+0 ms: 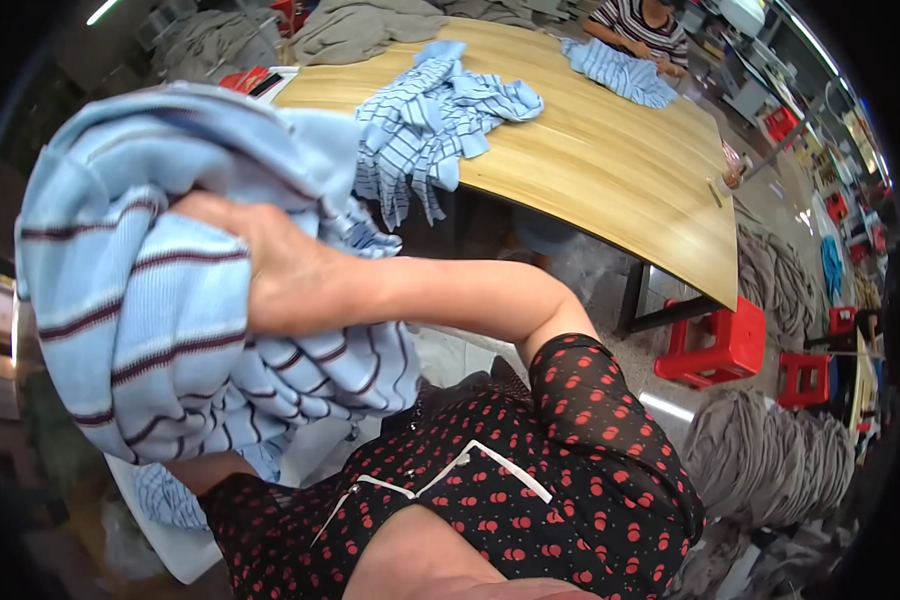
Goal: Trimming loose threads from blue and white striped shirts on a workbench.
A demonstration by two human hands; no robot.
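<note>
A bulky bundle of light blue knit fabric with dark stripes (90,290) is held up at the left, in front of my body. My right arm reaches across to it, and my right hand (285,265) grips it, fingers buried in the folds. Behind the lower part of the bundle my left forearm disappears, so my left hand is hidden. Another heap of blue striped knit pieces (425,110) lies on the wooden table, partly hanging over its near edge. Below the bundle, more striped knit (170,495) shows by a white surface (185,555).
The wooden table (590,150) stretches ahead; at its far side a person (645,35) handles another blue striped piece (620,72). Grey cloth (365,28) is piled at the table's far left. Red stools (715,340) and a large grey fabric heap (770,455) stand at right.
</note>
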